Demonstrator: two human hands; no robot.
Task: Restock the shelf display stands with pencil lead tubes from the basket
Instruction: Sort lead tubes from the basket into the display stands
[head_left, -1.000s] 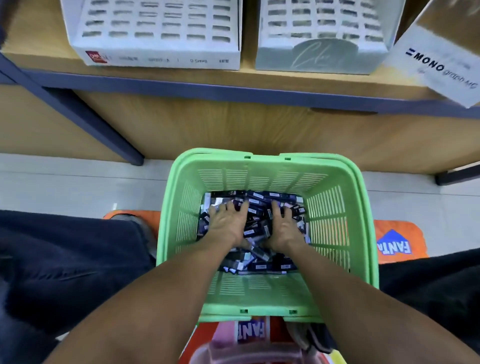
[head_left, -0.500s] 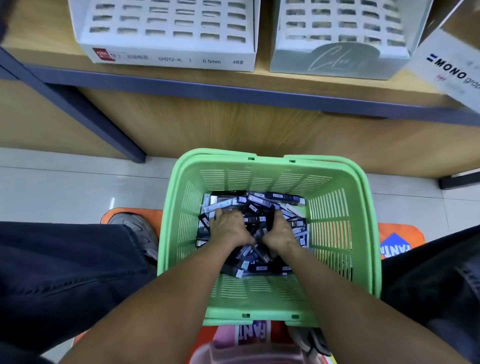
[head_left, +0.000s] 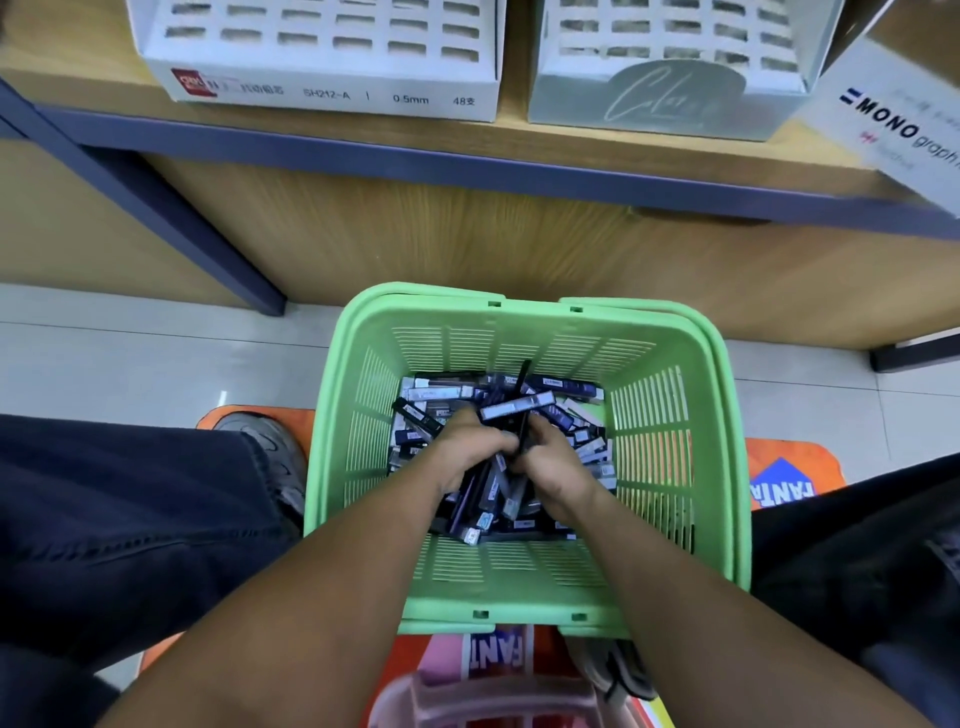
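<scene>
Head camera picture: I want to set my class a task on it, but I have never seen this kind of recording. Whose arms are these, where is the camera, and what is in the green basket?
No machine here: a person wears one camera on the head, looking forward and down, so the two bare arms are their own. Both hands reach into a green basket standing on the floor. It holds a heap of pencil lead tubes. The left hand and the right hand are curled around a bunch of them. Above, on the wooden shelf, stand two white display stands with rows of slots, where the tubes should go.
</scene>
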